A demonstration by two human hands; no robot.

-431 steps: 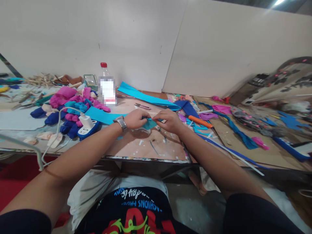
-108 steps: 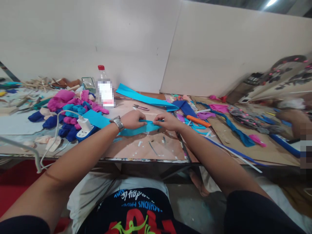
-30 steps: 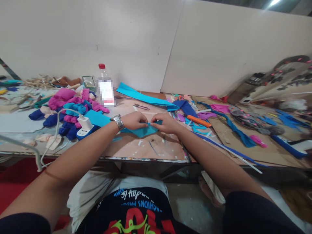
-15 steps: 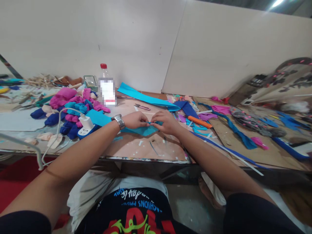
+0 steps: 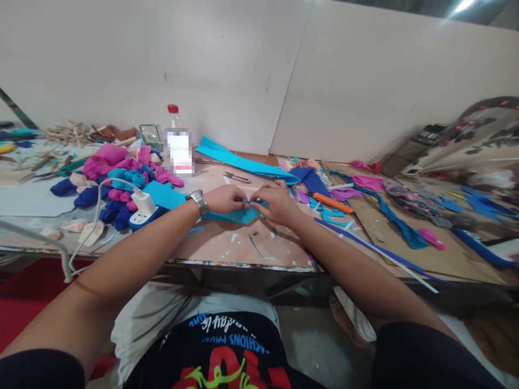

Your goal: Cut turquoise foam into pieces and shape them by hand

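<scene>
Both my hands meet over the table's front half, pinching one turquoise fabric strip (image 5: 237, 216). My left hand (image 5: 227, 199), with a metal watch on its wrist, is closed on the strip's upper edge. Beside it, my right hand (image 5: 276, 202) grips the same edge between thumb and fingers. The fabric's lower part hangs below the hands onto the table, and its exact folds are hidden by my fingers. Behind the hands lie small thread snips (image 5: 238, 178) and a long turquoise fabric band (image 5: 243, 163).
To the left sit a pile of pink and blue fabric flowers (image 5: 117, 167), a power strip with a white plug (image 5: 143, 204), and a red-capped bottle (image 5: 173, 116). An orange utility knife (image 5: 333, 202) lies right, near cardboard (image 5: 373, 221) and a dark flask (image 5: 413, 148).
My right fingers have shifted slightly on the fabric edge and parted a little from the left fingertips. The rest stays as it was.
</scene>
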